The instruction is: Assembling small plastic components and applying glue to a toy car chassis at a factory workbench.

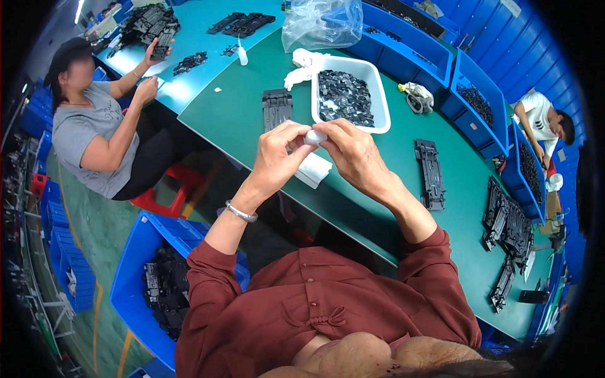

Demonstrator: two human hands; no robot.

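Over the near edge of the green table, my left hand point(278, 154) and my right hand point(354, 154) meet, fingertips pinched together. Between them is a small whitish round object point(315, 137); its exact kind cannot be made out. Just below the fingers lies a folded white cloth or paper point(313, 169) at the table edge. Beyond my right hand stands a white plastic tub point(380, 94) with many small dark pieces point(345, 97). A black moulded chassis-like part point(277, 106) lies past my left hand, and another black chassis-like part point(430, 174) lies to the right.
Blue bins point(469, 116) with small parts line the far edge. More black parts point(509, 220) lie at the right. A clear plastic bag point(321, 25), a white dropper bottle point(242, 53) and white gloves point(302, 66) sit farther back. One co-worker sits left, another right.
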